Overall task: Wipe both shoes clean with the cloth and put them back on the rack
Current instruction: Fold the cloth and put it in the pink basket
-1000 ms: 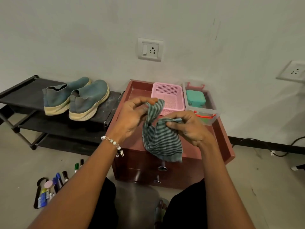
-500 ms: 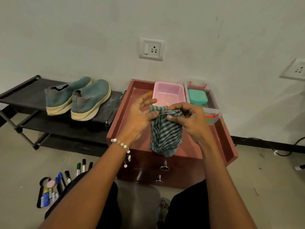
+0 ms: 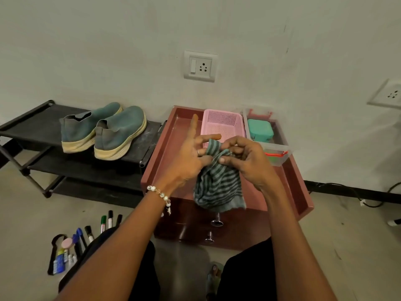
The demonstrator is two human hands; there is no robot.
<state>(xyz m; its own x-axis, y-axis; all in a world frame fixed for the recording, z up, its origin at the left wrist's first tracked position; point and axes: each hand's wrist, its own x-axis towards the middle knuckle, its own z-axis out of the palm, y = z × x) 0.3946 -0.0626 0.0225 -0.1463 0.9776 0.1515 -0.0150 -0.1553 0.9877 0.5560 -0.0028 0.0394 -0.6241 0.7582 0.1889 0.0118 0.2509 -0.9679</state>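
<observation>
Two teal slip-on shoes with cream soles, one (image 3: 85,127) to the left of the other (image 3: 121,132), stand side by side on the top shelf of a black shoe rack (image 3: 32,120) at the left. I hold a green-and-dark striped cloth (image 3: 217,187) over a maroon cabinet, well to the right of the shoes. My right hand (image 3: 247,161) pinches the cloth's bunched top. My left hand (image 3: 188,159) pinches the same top edge between thumb and lower fingers, its index finger pointing straight up. The rest of the cloth hangs down below both hands.
The maroon cabinet (image 3: 160,153) has a raised rim and drawer knobs. On it sit a pink basket (image 3: 221,120) and a clear box (image 3: 275,148) holding a teal case (image 3: 260,129). Markers (image 3: 86,233) lie on the floor at the lower left. Cables (image 3: 368,203) run along the right wall.
Both hands came together and gathered the spread cloth into a narrower bunch. My left index finger lifted and straightened. The shoes stayed on the rack.
</observation>
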